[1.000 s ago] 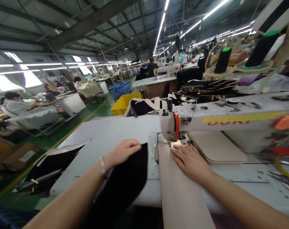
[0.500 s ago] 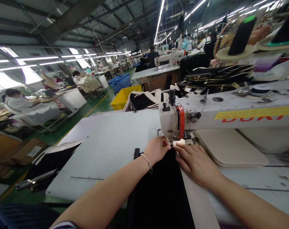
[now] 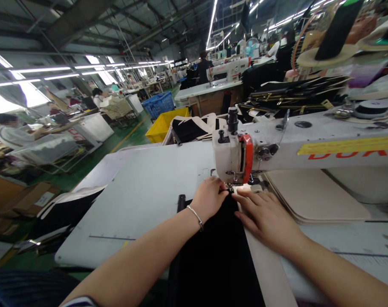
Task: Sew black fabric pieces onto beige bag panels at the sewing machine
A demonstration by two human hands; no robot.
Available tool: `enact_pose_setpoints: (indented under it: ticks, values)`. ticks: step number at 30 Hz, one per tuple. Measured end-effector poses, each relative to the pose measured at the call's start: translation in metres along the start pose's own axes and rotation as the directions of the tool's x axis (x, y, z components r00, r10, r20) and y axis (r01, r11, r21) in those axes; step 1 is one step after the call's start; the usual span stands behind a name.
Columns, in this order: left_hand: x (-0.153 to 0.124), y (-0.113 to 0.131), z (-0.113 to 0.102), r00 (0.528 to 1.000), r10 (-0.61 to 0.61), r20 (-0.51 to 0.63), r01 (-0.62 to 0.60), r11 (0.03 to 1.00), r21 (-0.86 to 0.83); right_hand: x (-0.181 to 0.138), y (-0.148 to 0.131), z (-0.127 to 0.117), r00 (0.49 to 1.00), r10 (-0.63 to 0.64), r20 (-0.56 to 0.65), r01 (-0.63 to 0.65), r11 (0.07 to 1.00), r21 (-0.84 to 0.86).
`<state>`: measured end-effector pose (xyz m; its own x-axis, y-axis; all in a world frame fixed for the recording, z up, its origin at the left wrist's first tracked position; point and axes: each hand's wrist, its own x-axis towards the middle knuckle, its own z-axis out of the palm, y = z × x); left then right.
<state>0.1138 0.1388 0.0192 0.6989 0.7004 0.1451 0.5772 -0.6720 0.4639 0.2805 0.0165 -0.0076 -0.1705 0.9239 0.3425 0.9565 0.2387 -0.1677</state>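
A white sewing machine (image 3: 277,149) stands on a grey work table (image 3: 149,192). A black fabric piece (image 3: 216,256) lies over a beige piece (image 3: 264,264), both running toward the needle under the machine head. My left hand (image 3: 209,197), with a bracelet on the wrist, is curled on the top edge of the black piece right at the presser foot. My right hand (image 3: 264,215) lies flat with fingers stretched out, pressing the fabric beside the needle.
A stack of beige panels (image 3: 312,200) sits under the machine arm. Black and beige pieces (image 3: 66,213) hang off the table's left edge. Behind the machine lie more stacked pieces (image 3: 194,128), a yellow bin (image 3: 165,123) and a blue crate (image 3: 158,104). Other workers sit at distant tables.
My left hand carried the black piece from the table's left side onto the beige piece and up to the needle. My right hand stayed by the presser foot.
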Motion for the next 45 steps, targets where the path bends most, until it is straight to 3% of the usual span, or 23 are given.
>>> enact_pose_setpoints:
  ticks: [4,6,14,23,26,30,32,35,38,42,45]
  values:
    - [-0.027,0.008,-0.008,0.959,0.269,0.093,-0.278,0.955,0.101,-0.002,0.0,0.0,1.0,-0.011,-0.002,0.011,1.0,0.011]
    - [-0.035,0.007,-0.007,0.937,0.327,0.12,-0.341,0.931,0.128,-0.001,-0.001,0.001,1.0,-0.012,-0.003,0.012,1.0,0.002]
    - [-0.035,-0.006,0.0,0.938,0.327,0.114,-0.342,0.926,0.157,0.0,0.0,0.003,0.999,-0.016,-0.033,0.016,1.0,-0.022]
    - [-0.035,-0.004,0.0,0.936,0.318,0.15,-0.342,0.924,0.172,0.001,-0.001,0.0,1.0,0.004,-0.011,-0.004,1.0,0.01]
    - [-0.056,0.008,-0.017,0.915,0.309,0.258,-0.352,0.925,0.14,-0.018,-0.011,-0.004,1.0,0.004,-0.016,-0.004,1.0,0.029]
    - [-0.116,0.027,-0.033,0.777,0.472,0.417,-0.527,0.85,0.02,-0.07,-0.04,-0.012,0.996,-0.062,-0.065,0.063,0.998,0.02]
    - [-0.145,0.031,-0.03,0.74,0.557,0.377,-0.623,0.779,0.072,-0.094,-0.055,-0.017,0.985,-0.131,-0.109,0.131,0.991,-0.006]
    - [-0.169,0.032,-0.018,0.734,0.635,0.243,-0.677,0.71,0.191,-0.114,-0.068,-0.025,0.973,-0.179,-0.143,0.176,0.984,-0.039]
    - [-0.176,0.032,-0.011,0.739,0.647,0.19,-0.674,0.703,0.226,-0.119,-0.075,-0.032,0.958,-0.258,-0.125,0.245,0.963,-0.113]
    - [-0.176,0.036,-0.017,0.738,0.639,0.215,-0.674,0.713,0.193,-0.122,-0.079,-0.036,0.934,-0.342,-0.101,0.309,0.918,-0.251]
    - [-0.167,0.042,-0.03,0.753,0.591,0.288,-0.634,0.769,0.079,-0.129,-0.079,-0.033,0.923,-0.35,-0.159,0.303,0.917,-0.258]
